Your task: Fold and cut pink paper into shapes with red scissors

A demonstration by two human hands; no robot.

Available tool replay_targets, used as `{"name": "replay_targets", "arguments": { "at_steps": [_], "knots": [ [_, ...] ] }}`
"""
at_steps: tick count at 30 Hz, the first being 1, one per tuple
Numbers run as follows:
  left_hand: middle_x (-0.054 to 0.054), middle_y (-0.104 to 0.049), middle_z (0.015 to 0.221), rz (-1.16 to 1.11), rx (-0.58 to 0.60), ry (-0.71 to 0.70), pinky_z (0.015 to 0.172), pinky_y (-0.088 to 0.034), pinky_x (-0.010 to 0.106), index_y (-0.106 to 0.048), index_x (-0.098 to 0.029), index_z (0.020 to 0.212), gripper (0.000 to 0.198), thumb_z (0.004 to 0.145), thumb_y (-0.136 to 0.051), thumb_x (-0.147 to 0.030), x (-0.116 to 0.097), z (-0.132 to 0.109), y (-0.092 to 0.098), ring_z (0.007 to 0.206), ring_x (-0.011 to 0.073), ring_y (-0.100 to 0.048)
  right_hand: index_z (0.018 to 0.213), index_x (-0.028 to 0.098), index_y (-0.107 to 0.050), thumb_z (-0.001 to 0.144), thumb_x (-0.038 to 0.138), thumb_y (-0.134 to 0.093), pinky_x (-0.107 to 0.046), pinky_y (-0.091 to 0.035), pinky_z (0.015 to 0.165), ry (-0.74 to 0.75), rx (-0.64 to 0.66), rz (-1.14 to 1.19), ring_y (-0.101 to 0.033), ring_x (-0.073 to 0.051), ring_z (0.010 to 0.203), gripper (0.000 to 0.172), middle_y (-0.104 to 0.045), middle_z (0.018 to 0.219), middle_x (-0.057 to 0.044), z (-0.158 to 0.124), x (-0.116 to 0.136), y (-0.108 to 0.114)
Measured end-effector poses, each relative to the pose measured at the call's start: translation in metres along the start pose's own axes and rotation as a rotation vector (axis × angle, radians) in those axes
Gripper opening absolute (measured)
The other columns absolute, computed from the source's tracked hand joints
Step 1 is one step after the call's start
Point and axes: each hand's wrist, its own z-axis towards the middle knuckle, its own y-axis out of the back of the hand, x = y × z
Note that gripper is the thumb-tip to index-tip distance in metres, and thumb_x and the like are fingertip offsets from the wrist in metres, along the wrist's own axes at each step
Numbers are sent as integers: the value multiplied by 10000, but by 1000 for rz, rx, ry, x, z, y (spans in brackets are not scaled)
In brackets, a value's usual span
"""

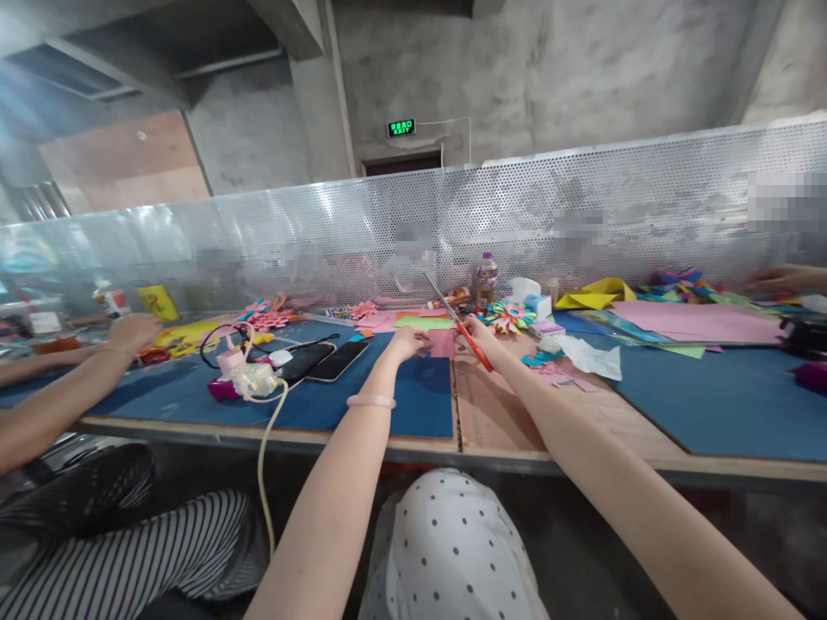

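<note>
My right hand [476, 331] is closed round the red handles of a pair of scissors [460, 325], whose blades point up and to the left. My left hand [409, 342] rests on a pink sheet of paper [442, 342] lying on the blue mat, its fingers pressed down on the sheet's left edge. The two hands are close together, with the pink sheet between them. A pale bracelet sits on my left wrist.
Two phones [323, 361] and a white charger with cable [253, 376] lie to the left. Paper flowers [509, 316], a bottle [485, 281], coloured sheets [698, 320] and crumpled white paper [589, 356] sit right. Another person's arm [71, 379] reaches in at left. A perforated metal screen [581, 220] backs the table.
</note>
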Motion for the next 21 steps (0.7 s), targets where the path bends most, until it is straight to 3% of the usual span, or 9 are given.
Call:
{"name": "replay_targets", "arguments": {
  "at_steps": [21],
  "knots": [
    [30,-649,687,14,-14,-2,659,-527,306,-620,-122,685,145,617,-739,-171,-3,-3,-1,642,136,-606,698,185,-451,604,154,-538,-228,-392,506,-5,-10,-48,-490,-103,540,132,-516,639,31,-2,5,1]
  ]
}}
